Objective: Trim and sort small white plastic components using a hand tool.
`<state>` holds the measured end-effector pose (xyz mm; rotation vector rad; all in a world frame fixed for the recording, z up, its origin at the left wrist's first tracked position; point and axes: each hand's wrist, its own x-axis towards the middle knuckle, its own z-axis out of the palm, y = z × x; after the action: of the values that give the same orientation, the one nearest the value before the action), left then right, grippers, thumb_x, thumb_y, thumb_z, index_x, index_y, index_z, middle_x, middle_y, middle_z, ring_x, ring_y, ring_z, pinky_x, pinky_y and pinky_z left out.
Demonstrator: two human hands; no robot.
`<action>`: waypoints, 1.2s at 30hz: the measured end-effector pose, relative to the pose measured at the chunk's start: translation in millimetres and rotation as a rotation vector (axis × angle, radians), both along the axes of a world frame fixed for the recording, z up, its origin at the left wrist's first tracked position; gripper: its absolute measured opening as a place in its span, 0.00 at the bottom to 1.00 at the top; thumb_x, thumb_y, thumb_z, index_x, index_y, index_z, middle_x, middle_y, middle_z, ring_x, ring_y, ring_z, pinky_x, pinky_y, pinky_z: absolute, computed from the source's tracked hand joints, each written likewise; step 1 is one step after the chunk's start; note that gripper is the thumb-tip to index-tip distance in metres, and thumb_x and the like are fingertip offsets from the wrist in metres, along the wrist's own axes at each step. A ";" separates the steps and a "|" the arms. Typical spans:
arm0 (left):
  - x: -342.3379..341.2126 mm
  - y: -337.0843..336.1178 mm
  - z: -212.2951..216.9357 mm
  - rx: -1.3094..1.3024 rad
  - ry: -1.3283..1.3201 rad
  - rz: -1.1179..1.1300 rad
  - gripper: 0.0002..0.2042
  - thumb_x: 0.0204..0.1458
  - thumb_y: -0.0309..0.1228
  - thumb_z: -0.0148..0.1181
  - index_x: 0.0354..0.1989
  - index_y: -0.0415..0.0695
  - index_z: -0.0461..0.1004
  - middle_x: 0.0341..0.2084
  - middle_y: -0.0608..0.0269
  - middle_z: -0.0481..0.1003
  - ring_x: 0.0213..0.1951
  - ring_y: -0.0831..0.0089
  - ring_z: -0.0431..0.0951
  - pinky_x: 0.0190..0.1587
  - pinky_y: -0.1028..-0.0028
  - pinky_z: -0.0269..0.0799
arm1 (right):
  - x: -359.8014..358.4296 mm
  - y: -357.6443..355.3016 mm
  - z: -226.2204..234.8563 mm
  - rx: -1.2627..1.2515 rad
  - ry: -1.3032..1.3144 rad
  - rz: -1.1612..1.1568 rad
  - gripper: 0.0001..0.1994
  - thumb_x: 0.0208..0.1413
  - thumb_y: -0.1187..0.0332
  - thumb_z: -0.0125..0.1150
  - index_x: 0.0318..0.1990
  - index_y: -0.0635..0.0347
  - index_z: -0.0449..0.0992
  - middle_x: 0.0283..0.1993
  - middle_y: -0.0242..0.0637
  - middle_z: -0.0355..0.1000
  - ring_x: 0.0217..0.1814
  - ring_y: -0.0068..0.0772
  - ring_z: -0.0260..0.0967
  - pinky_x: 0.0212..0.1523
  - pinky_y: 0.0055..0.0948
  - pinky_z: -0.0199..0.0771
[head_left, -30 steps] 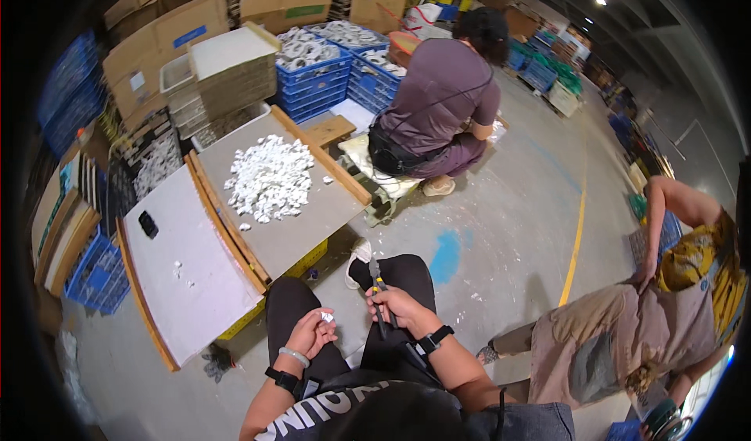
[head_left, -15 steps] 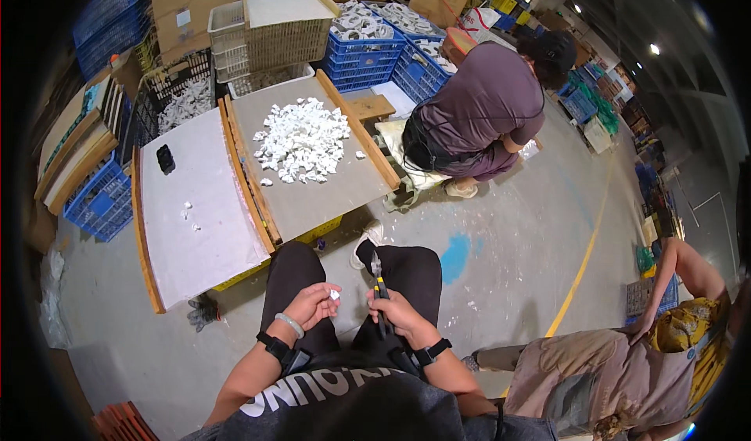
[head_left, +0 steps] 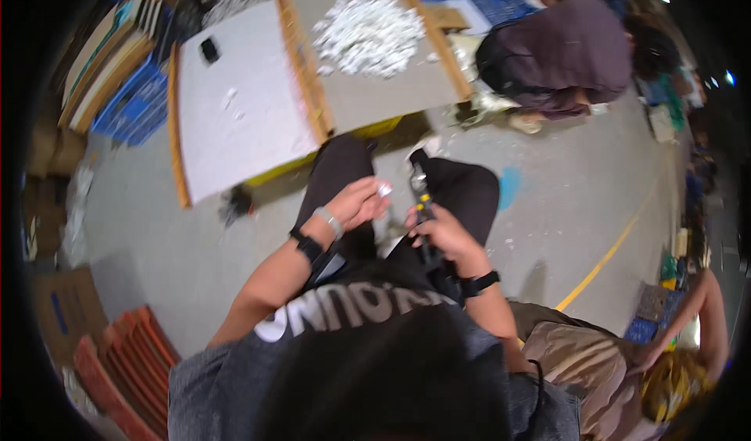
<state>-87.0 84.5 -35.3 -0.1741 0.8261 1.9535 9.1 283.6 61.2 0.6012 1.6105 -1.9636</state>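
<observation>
In front of my lap, my left hand (head_left: 357, 203) pinches a small white piece (head_left: 384, 190) between its fingertips. My right hand (head_left: 444, 231) is wrapped round a pair of pliers (head_left: 423, 198) with black and yellow handles, its metal jaws pointing away from me. The pliers and the white piece are apart. Beyond my knees, a big heap of similar white pieces (head_left: 369, 36) lies on a grey board (head_left: 360, 100). On the pale board (head_left: 235, 144) to its left are a few loose pieces (head_left: 232, 103) and a black object (head_left: 210, 50), blurred.
Wooden strips (head_left: 301, 65) edge the boards. A co-worker (head_left: 559, 54) sits bent over at the far right; another person (head_left: 583, 355) is close on my right. Blue crates (head_left: 133, 100) stand at the left. Reddish stacked slats (head_left: 129, 370) lie at the lower left.
The view has tilted down and shifted, so the boards sit higher and further right in the picture, with motion blur. Both hands keep hold of the same things.
</observation>
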 end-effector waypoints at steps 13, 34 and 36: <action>-4.8 -11.3 1.8 0.224 0.026 -0.004 0.14 0.63 0.30 0.43 0.53 0.37 0.67 0.29 0.64 0.74 0.33 0.77 0.76 0.39 0.74 0.74 | 13.3 -3.3 -15.8 0.294 -0.011 0.330 0.27 0.43 0.82 0.50 0.55 0.64 0.62 0.41 0.32 0.66 0.40 0.25 0.65 0.42 0.21 0.65; -3.4 -5.9 9.6 0.106 0.073 -0.032 0.13 0.63 0.32 0.43 0.50 0.38 0.68 0.24 0.68 0.72 0.26 0.82 0.71 0.35 0.78 0.71 | 4.8 -11.3 -15.3 0.348 -0.002 0.394 0.22 0.44 0.82 0.50 0.52 0.64 0.65 0.38 0.30 0.66 0.34 0.22 0.62 0.36 0.21 0.65; -3.9 -6.3 8.5 0.084 0.073 -0.028 0.13 0.64 0.33 0.43 0.49 0.38 0.69 0.23 0.69 0.71 0.25 0.83 0.69 0.34 0.80 0.69 | 4.5 -10.4 -15.2 0.302 -0.021 0.374 0.22 0.44 0.82 0.49 0.51 0.63 0.65 0.37 0.30 0.66 0.33 0.22 0.62 0.34 0.21 0.65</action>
<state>-91.0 78.1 -26.7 -0.0410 0.7879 1.9738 13.6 273.2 46.0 0.3925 1.8670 -1.4556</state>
